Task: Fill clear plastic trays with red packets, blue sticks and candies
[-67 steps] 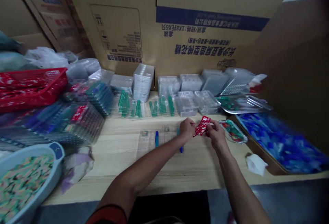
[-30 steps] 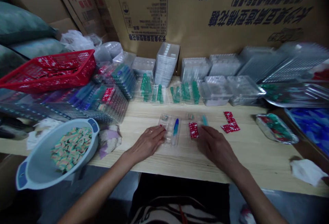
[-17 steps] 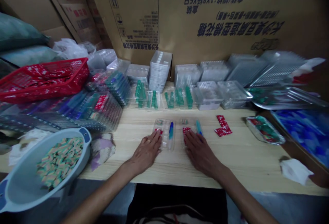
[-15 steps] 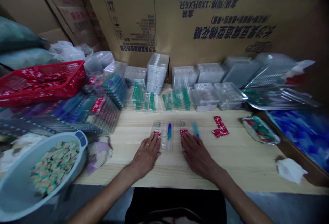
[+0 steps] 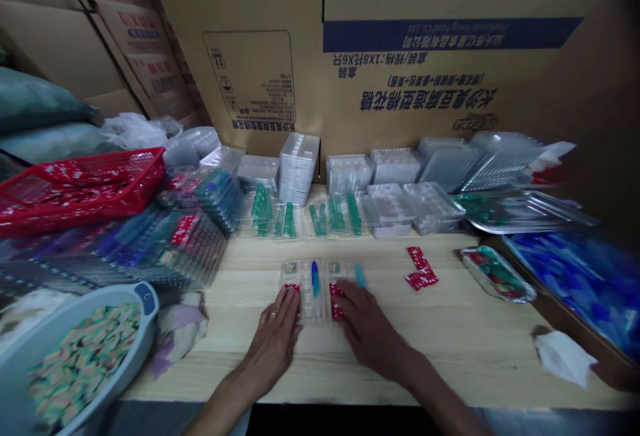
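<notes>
Bearings are clock positions from the clear tray, 12 = far bench edge. At 8, a pale blue plastic basin (image 5: 120, 313) of multicoloured pieces. At 10, a red plastic mesh basket (image 5: 83, 189). At 12, clear trays of green pieces (image 5: 263, 216). Left hand (image 5: 273, 343) is at 7, palm down, fingers loosely spread, no pinch; its fingertips (image 5: 283, 299) sit at the tray's left side, just below a red foil packet (image 5: 293, 287). The clear plastic compartment tray (image 5: 303, 306) lies flat on the pale wooden bench (image 5: 450, 356), between the hands, with a blue slim tube (image 5: 315, 279) in its centre slot. Right hand (image 5: 367, 333) is at 5, palm down, fingers spread, no pinch, fingertips against a second red foil packet (image 5: 337, 301). Pressure on either: cannot tell. At 2, just beside the tray, a teal slim tube (image 5: 360, 276). At 3, well apart, loose red foil sachets (image 5: 421, 269), then a foil tray of red and green pieces (image 5: 497, 275). At 4, a crumpled white tissue (image 5: 564, 358).
</notes>
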`<control>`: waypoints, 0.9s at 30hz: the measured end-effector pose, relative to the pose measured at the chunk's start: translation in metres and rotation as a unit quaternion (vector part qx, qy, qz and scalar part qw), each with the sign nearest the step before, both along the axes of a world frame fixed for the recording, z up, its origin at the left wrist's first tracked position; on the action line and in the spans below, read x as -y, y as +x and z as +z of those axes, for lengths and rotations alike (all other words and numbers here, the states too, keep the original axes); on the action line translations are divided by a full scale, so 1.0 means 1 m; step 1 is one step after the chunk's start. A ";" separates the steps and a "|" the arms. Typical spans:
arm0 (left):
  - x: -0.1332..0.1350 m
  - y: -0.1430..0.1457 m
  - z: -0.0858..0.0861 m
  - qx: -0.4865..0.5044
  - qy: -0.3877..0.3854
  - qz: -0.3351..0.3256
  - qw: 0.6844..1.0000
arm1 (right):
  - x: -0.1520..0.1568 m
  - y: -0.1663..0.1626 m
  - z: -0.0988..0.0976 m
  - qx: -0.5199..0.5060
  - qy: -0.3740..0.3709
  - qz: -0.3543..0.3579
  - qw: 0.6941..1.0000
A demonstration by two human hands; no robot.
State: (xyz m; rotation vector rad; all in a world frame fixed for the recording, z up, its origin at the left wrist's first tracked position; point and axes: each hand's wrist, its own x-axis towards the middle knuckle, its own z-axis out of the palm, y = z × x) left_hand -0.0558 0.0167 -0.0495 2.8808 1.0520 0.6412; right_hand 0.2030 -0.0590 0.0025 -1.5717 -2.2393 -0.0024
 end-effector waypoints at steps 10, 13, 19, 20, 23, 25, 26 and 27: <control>0.015 0.040 0.042 0.023 -0.053 -0.046 0.997 | -0.117 0.076 0.057 0.064 0.032 -0.136 0.988; 0.025 0.066 0.040 -0.038 -0.083 -0.100 0.991 | -0.147 0.058 0.058 0.131 -0.029 -0.141 0.981; 0.026 0.078 0.028 -0.071 -0.098 -0.110 0.987 | -0.166 0.042 0.054 0.207 -0.059 -0.146 0.966; 0.026 0.076 0.027 -0.067 -0.096 -0.110 0.987 | -0.166 0.042 0.055 0.208 -0.056 -0.145 0.966; 0.024 0.068 0.026 -0.041 -0.098 -0.116 0.988 | -0.164 0.043 0.059 0.213 -0.054 -0.135 0.966; 0.020 0.062 0.028 -0.003 -0.100 -0.115 0.988 | -0.161 0.042 0.061 0.215 -0.051 -0.126 0.967; 0.017 0.059 0.030 0.024 -0.100 -0.111 0.989 | -0.159 0.042 0.061 0.214 -0.049 -0.124 0.968; 0.014 0.057 0.032 0.055 -0.099 -0.103 0.988 | -0.157 0.041 0.060 0.214 -0.044 -0.122 0.968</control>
